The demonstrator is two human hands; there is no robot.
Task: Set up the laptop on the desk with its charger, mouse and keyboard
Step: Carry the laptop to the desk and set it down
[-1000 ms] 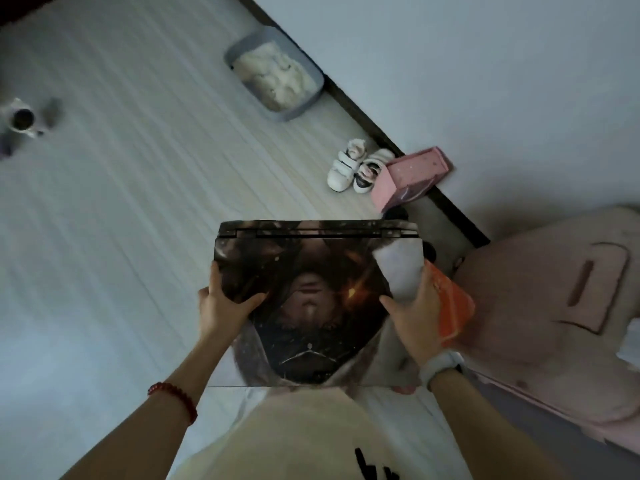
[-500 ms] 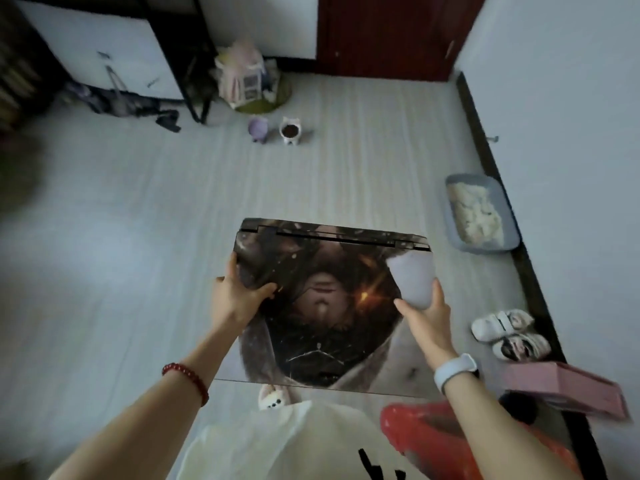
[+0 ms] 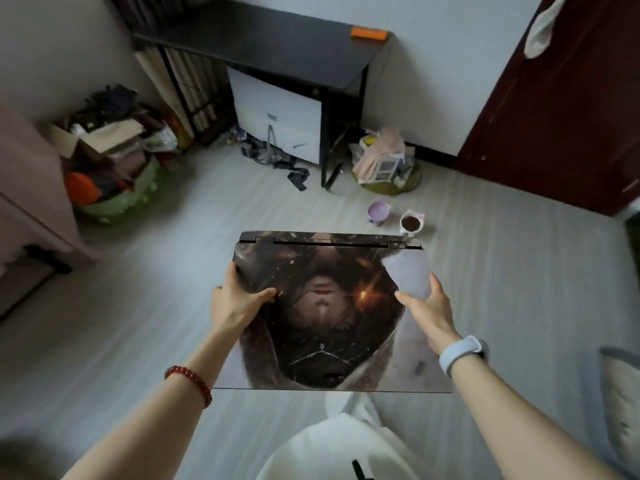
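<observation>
I carry a closed laptop flat in front of me, its lid covered by a dark printed picture. My left hand grips its left edge, thumb on top of the lid. My right hand grips the right edge the same way. The black desk stands against the far wall ahead, with an orange block on its right corner. No charger, mouse or keyboard can be made out.
A white drawer unit and loose cables sit under the desk. Two small bowls and a toy house on a green mat lie on the floor ahead. A cluttered basket is left, a dark red door right.
My view has swung left across the room, from the wall with shoes and a litter tray to the desk. The laptop stays held in both hands the same way.
</observation>
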